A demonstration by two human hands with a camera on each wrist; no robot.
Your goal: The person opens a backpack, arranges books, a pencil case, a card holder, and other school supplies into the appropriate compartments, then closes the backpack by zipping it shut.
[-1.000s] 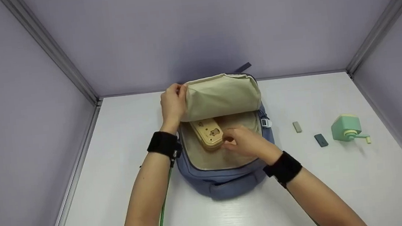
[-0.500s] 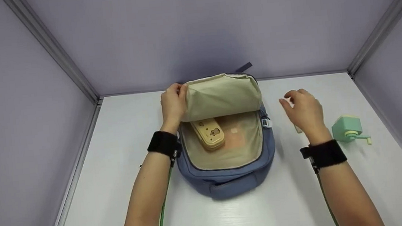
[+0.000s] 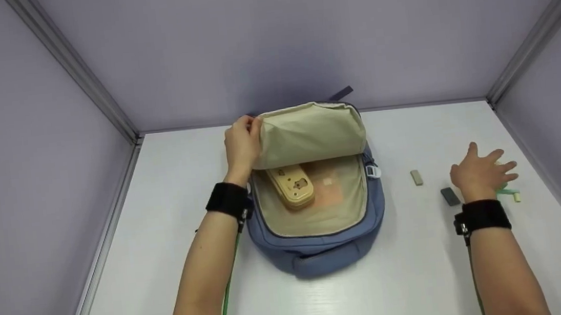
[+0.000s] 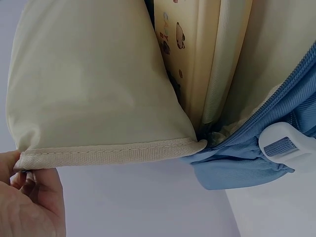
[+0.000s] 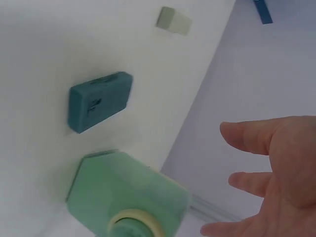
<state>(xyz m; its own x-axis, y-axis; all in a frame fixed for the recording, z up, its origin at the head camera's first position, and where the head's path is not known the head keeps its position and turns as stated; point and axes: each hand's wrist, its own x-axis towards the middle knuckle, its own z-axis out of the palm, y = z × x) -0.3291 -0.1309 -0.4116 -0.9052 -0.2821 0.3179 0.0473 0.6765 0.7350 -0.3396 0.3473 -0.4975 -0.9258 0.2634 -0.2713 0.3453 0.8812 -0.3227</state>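
A blue backpack (image 3: 321,256) lies on the table with its front flap folded back, the cream lining (image 3: 314,133) facing up. My left hand (image 3: 242,146) pinches the flap's edge between thumb and fingers, as the left wrist view also shows. Inside the backpack rests a yellow pencil case (image 3: 294,187) with small bear pictures. At the right, my right hand (image 3: 482,171) is spread wide above a green pencil sharpener (image 5: 123,192) with a crank, holding nothing. In the head view the hand covers most of the sharpener.
Left of the right hand lie a dark teal eraser (image 3: 450,196) and a small pale grey-green eraser (image 3: 417,177). Grey panels (image 3: 300,37) enclose the white table (image 3: 321,308) at the back and sides. A white buckle (image 3: 373,171) hangs at the backpack's right side.
My right hand has left the pencil case inside the backpack and moved right, over the erasers to the pencil sharpener, its fingers spreading. The left hand stays on the flap.
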